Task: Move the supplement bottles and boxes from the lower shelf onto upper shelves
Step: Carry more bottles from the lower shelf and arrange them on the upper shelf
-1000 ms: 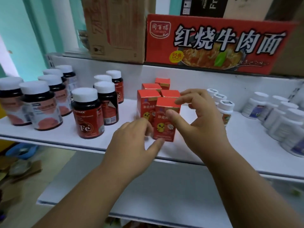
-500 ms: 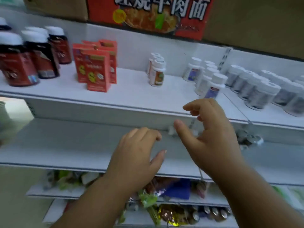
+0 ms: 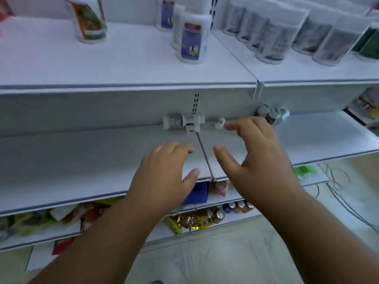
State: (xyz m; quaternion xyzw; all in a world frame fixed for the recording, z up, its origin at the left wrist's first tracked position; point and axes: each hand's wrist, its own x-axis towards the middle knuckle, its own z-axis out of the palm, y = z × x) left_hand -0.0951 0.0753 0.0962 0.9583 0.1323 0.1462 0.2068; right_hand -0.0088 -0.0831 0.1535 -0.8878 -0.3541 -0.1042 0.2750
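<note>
Hovering over the lower shelf (image 3: 82,160) — left hand (image 3: 164,177), right hand (image 3: 260,160), fingers apart, seemingly empty.

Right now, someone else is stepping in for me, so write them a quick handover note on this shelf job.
Left hand: holds nothing, fingers relaxed, over the lower shelf.
Right hand: holds nothing, fingers spread, reaching toward the back of that shelf.
Done: many bottles stand on the upper shelf, among them the blue-label bottle.
Left: a cluster of small white bottles lying at the back of the lower shelf, one small white bottle just beyond the right fingers, and a few brown bottles further right.
</note>
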